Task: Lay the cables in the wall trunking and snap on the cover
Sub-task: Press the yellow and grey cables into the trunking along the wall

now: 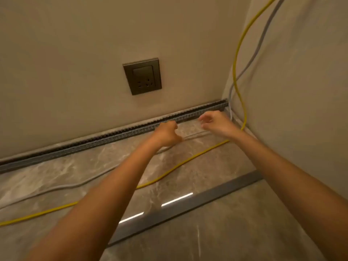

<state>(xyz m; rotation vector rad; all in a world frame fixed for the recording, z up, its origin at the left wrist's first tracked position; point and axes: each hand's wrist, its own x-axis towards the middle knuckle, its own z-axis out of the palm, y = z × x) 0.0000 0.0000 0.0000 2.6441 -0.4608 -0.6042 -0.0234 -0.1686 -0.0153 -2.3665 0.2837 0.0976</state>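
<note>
Marble-patterned flooring [188,232] is meeting a plain beige wall, and the slotted grey trunking [75,146] is running along the foot of that wall into the corner on the right, its channel uncovered. Out on the floor at the left, the grey cable [62,187] and the yellow cable [37,213] are lying loose, well apart from the channel. Above, a dark socket [142,76] is sitting on the wall. The left hand [166,133] is curling at the trunking's front edge, apparently pinching the grey cable, though blur is making the grip hard to confirm. The right hand [216,122] is hovering just beside it with fingers half bent; whether it is holding anything I cannot tell. Nearer the camera, the long grey cover [188,206] is lying flat on the floor, waiting. To do this well, I judge that both hands should be feeding the cable from the corner leftward, pressing it fully below the slotted lip without twists, so the cover can be seating cleanly afterward.
</note>
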